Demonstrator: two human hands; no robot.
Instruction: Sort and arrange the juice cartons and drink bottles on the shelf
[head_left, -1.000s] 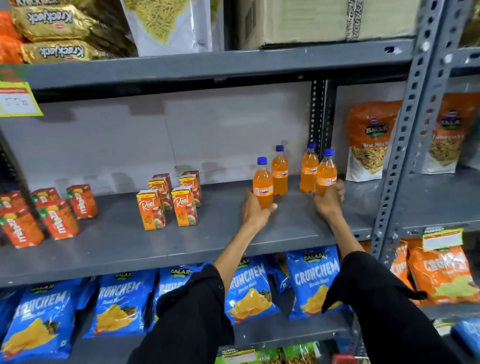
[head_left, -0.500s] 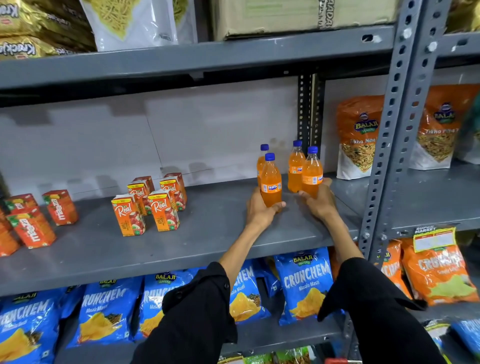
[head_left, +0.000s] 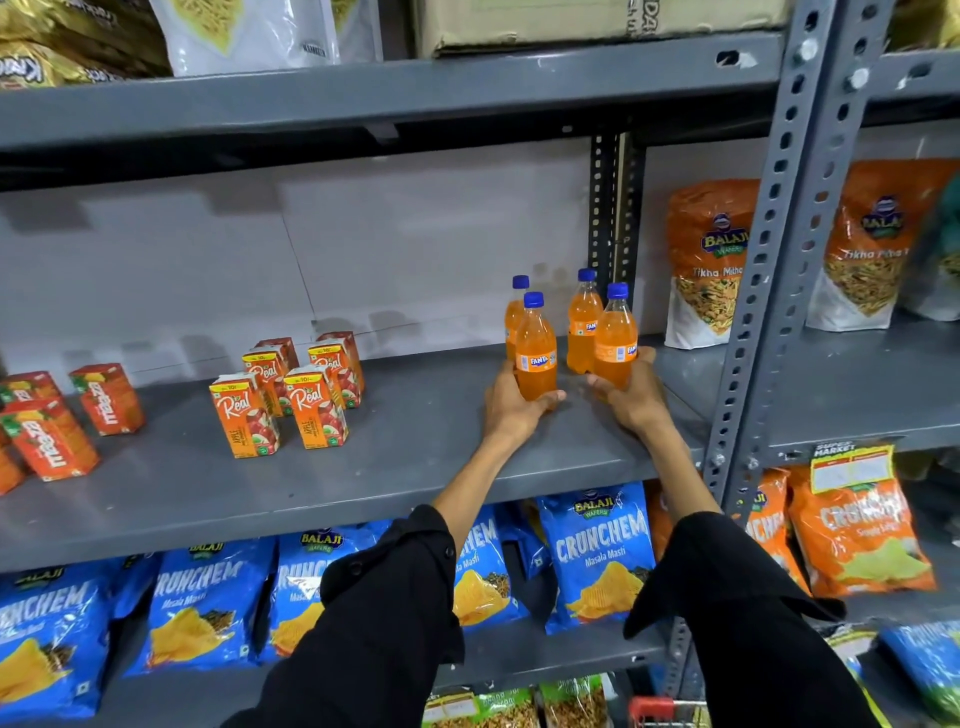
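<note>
Several orange soda bottles with blue caps stand in a tight cluster on the grey middle shelf (head_left: 405, 467), near its right upright. My left hand (head_left: 511, 402) grips the base of the front left bottle (head_left: 536, 348). My right hand (head_left: 631, 397) grips the base of the front right bottle (head_left: 615, 338). Two more bottles (head_left: 583, 325) stand just behind them. Left of the bottles, several orange Real juice cartons (head_left: 291, 395) stand upright in a block. Red Maaza cartons (head_left: 106, 397) stand at the shelf's far left.
A perforated grey upright (head_left: 763, 260) bounds the shelf on the right, with orange snack bags (head_left: 709, 260) beyond it. Blue Crunchem chip bags (head_left: 597, 556) fill the shelf below. A cardboard box (head_left: 597, 21) and snack packs sit on the shelf above.
Both hands have pushed the front bottles back and together, so the bottles now stand in a tighter cluster. The camera has shifted slightly right.
</note>
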